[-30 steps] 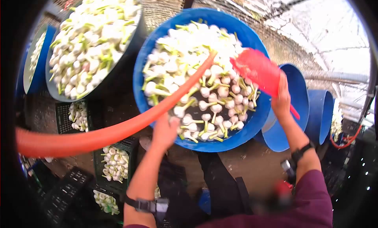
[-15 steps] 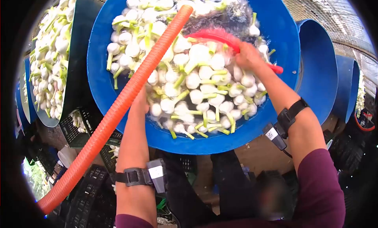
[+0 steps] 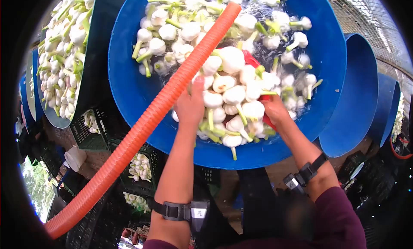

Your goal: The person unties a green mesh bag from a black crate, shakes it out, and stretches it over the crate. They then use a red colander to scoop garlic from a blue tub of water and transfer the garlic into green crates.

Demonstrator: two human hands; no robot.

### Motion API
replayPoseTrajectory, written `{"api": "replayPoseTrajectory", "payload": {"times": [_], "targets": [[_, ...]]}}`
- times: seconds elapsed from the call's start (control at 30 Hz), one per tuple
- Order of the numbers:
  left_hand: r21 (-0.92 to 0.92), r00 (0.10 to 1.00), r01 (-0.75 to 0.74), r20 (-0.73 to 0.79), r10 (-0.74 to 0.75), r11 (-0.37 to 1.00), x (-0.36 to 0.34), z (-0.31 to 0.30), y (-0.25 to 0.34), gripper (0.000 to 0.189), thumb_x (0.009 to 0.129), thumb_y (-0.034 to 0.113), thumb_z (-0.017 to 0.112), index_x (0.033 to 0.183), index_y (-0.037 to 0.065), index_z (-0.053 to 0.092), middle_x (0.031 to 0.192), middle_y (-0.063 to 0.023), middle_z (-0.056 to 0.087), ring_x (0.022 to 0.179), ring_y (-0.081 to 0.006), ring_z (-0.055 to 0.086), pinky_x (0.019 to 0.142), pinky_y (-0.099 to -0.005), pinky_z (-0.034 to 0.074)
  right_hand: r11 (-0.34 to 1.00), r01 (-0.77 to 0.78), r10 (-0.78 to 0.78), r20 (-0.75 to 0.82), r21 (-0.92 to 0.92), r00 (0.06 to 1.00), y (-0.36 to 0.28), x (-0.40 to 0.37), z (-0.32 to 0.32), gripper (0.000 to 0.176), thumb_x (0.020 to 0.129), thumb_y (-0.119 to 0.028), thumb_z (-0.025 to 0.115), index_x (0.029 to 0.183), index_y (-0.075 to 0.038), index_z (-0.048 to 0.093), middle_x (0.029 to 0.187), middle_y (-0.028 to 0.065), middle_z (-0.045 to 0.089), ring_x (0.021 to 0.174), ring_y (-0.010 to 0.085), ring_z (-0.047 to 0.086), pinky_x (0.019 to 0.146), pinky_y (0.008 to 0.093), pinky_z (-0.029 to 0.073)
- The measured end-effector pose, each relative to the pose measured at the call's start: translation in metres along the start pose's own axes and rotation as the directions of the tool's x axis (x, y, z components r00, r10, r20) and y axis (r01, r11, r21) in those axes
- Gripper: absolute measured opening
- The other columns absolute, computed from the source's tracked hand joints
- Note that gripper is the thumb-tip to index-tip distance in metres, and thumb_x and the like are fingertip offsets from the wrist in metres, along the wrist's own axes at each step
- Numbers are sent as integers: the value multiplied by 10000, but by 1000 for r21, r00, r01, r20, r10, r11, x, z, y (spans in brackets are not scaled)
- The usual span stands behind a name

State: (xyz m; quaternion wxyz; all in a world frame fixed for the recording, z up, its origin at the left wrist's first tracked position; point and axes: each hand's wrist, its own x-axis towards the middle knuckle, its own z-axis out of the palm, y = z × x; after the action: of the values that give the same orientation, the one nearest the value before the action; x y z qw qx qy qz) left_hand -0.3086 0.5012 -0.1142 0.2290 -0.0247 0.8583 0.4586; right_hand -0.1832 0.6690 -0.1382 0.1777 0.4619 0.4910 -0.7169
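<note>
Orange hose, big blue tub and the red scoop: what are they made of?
The orange hose looks like flexible plastic: close ridges run all round it. The blue tub seems hard, smooth plastic, one even colour with a slight sheen. The red scoop, gripped by the right hand, is probably plastic too, but bulbs hide most of it.

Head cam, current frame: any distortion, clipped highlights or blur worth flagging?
Head view: strong fisheye, black vignette in the corners, and the blue tub has a bulging rim. Head view: hard daylight, so the white bulbs are near clipping and the water glints at the top. Head view: left hand and right hand are sharp; there is a smeared patch low and right of centre, and the crates sit in deep shade.
</note>
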Motion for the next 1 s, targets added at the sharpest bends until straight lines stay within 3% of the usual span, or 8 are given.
{"api": "replayPoseTrajectory", "payload": {"times": [0.1,0.17,0.27,0.4,0.63,0.77,0.9,1.0], "targets": [[89,989,-127,-64,133,988,-18,12,21,360,792,250,547,1042,-9,550,1166,-204,419,1101,-305,390,934,-353,297,976,131,-107,-143,174,984,9,-24,-7,339,695,67,537,1033,50,503,954,138,577,836,213,582,678,323,499],[250,965,-243,-32,259,937,-30,22,29,324,777,229,555,998,-6,577,1184,-218,385,1088,-325,390,916,-363,309,970,66,-55,-54,232,997,0,-45,-16,349,706,67,542,1051,37,495,967,123,575,845,206,580,686,316,497],[215,905,-372,-133,404,903,-50,37,50,310,724,224,590,992,68,590,1186,-247,392,1103,-368,374,892,-409,315,965,144,-113,-146,221,983,5,-80,-28,419,670,103,541,1076,12,486,1007,97,563,894,197,561,738,305,474],[33,931,-353,-91,354,935,-80,41,69,296,695,222,603,958,88,602,1191,-240,358,1027,-387,408,873,-404,332,961,105,-30,-281,258,959,10,-126,-46,484,626,133,511,1090,1,476,1024,93,547,932,209,540,780,320,452],[-21,961,-269,-66,268,963,-125,-2,82,296,678,183,610,957,84,607,1176,-253,381,1025,-371,431,874,-391,344,977,76,7,-385,201,923,13,-192,-19,473,679,101,560,1125,-15,457,1068,92,520,977,216,517,807,337,449],[-1,957,-255,-143,252,967,-143,-68,74,308,693,212,613,977,96,602,1191,-258,370,1048,-384,415,886,-410,337,961,42,36,-272,274,962,12,-210,23,489,723,-9,611,1169,-52,417,1112,87,489,983,217,516,806,352,461],[9,943,-168,-289,163,986,-178,-153,49,317,679,229,630,976,118,610,1192,-240,377,1057,-370,416,888,-401,337,996,7,5,-127,91,992,8,-242,101,441,759,-129,607,1153,-69,420,1068,91,509,912,208,552,748,336,490],[53,916,-33,-398,52,998,-191,-226,24,303,685,243,628,960,116,614,1176,-238,391,1059,-361,420,893,-400,334,999,-48,48,49,5,998,11,-250,167,455,712,-41,628,1127,-65,443,1044,96,524,901,214,557,745,341,493]]}}
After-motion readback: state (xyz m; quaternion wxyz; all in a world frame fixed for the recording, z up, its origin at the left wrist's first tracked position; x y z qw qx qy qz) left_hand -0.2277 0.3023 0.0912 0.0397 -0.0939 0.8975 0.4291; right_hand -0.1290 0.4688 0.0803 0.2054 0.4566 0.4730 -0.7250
